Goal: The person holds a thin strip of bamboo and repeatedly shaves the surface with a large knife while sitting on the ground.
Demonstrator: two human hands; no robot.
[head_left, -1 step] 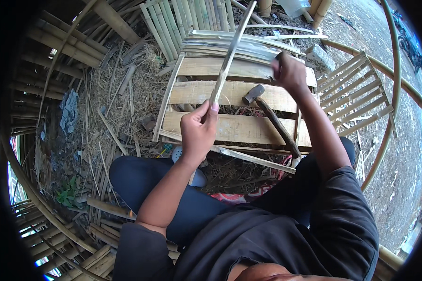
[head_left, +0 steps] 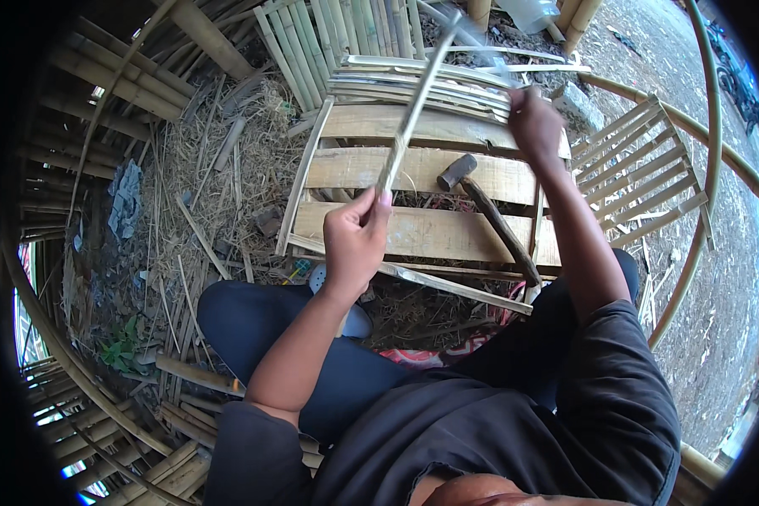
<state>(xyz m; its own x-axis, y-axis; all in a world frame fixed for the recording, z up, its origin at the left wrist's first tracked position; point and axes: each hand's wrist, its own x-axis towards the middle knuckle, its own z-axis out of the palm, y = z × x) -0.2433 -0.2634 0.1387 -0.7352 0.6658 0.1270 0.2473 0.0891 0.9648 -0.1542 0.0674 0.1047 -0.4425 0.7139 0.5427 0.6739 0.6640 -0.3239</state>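
The left hand [head_left: 358, 236], mid-frame, pinches a bamboo strip [head_left: 410, 118] slanting to upper centre; the right hand [head_left: 537, 131], upper right, is closed around a blurred tool [head_left: 494, 64]; a hammer [head_left: 497, 216] lies on the table [head_left: 358, 223]

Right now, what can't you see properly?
Head view: blurred thing in the right hand; smeared, so its shape is unclear.
Head view: pale strip; its part behind the left hand is hidden by that hand.
Head view: blue thing; too small at the picture's right rim to name.
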